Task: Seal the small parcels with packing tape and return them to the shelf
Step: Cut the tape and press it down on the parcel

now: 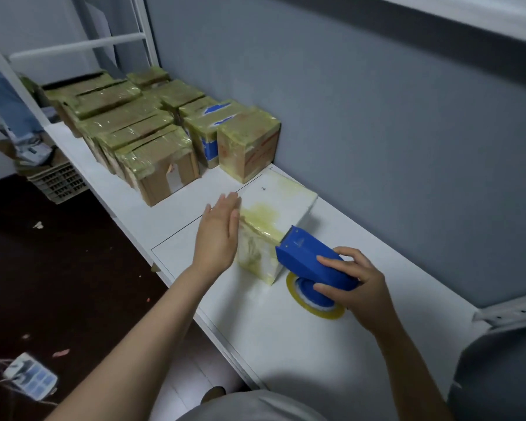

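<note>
My left hand (217,235) lies flat, fingers straight, at the left face of the white parcel (274,214) on the shelf (286,344) (contact unclear). My right hand (351,287) grips the blue tape dispenser (313,259), teeth at the parcel's near corner. I'd brace firmly, then tear downward.

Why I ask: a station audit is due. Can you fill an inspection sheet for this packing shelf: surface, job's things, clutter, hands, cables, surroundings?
Surface: white shelf, a thin line drawn across it.
Job's things: white parcel with yellowish tape stands mid-shelf; blue tape dispenser, toothed edge at the parcel's near top edge; taped parcels packed together at the far end.
Clutter: scraps on the dark floor; crate below the shelf's far end.
Hands: left hand flat, straight fingers beside the parcel's left face, contact unclear; right hand grips the dispenser.
Cables: nothing seen.
Surroundings: grey wall behind the shelf.
</note>
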